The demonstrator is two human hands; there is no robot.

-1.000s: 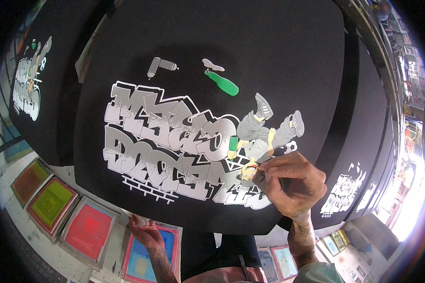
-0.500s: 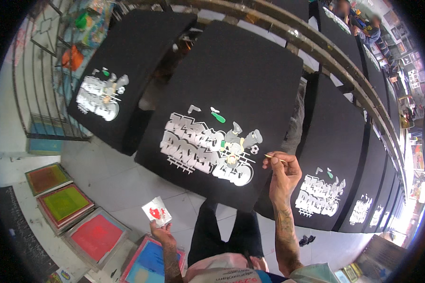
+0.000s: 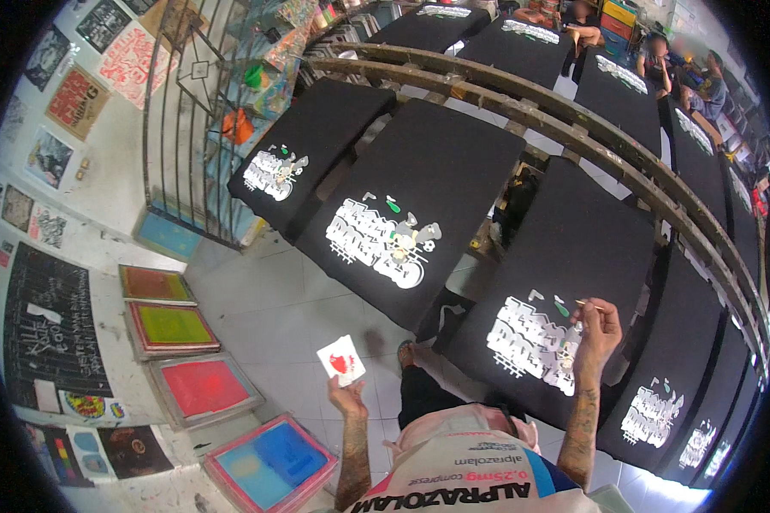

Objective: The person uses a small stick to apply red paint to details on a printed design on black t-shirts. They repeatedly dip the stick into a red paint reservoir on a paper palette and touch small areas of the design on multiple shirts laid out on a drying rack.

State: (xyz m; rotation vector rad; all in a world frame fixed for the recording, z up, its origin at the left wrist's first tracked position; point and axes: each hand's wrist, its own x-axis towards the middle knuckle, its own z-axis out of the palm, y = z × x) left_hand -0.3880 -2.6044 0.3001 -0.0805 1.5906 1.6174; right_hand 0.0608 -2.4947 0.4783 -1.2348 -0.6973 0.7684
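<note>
My left hand (image 3: pixel 348 398) grips a small white card (image 3: pixel 325 356) with a wet-looking red paint patch (image 3: pixel 344 365) on it. A thin pale stick (image 3: pixel 583 302) is pinched between the fingertips of my right hand (image 3: pixel 603 329). That hand hovers over a black cloth panel (image 3: pixel 573 222), at the right side of its print (image 3: pixel 522 342) of white lettering, green shape and grey figure. My hand hides part of the figure. To the left lies another black panel (image 3: pixel 445 162) with the same print, its figure showing yellow touches.
More printed black panels extend left and right along metal rails (image 3: pixel 488 94). Framed screens stained blue (image 3: pixel 269 462), red (image 3: pixel 204 385) and yellow-green (image 3: pixel 175 325) lean or lie by the left wall. A metal railing (image 3: pixel 198 70) stands far left. Several people sit at the far right.
I have moved rightward along the row. My right hand has gone from beside one panel's print to over the print on the panel to its right. Both hands keep the stick and card.
</note>
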